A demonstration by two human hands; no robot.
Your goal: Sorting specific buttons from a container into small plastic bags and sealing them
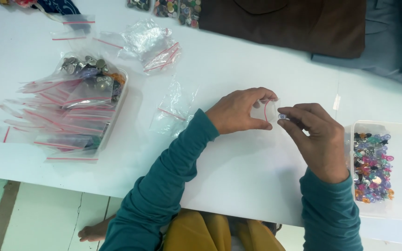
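My left hand (238,111) pinches a small clear zip bag with a red strip (266,110), holding its mouth up over the white table (238,167). My right hand (317,137) meets it from the right, with a tiny pale button (282,116) gripped between thumb and forefinger at the bag's opening. Both arms wear teal sleeves.
A clear tub of mixed colourful buttons (373,165) sits at the right. At the left a tray (117,100) holds metallic buttons under a heap of small zip bags (66,116). More empty bags (173,111) lie mid-table; brown and grey fabric (294,23) at the back.
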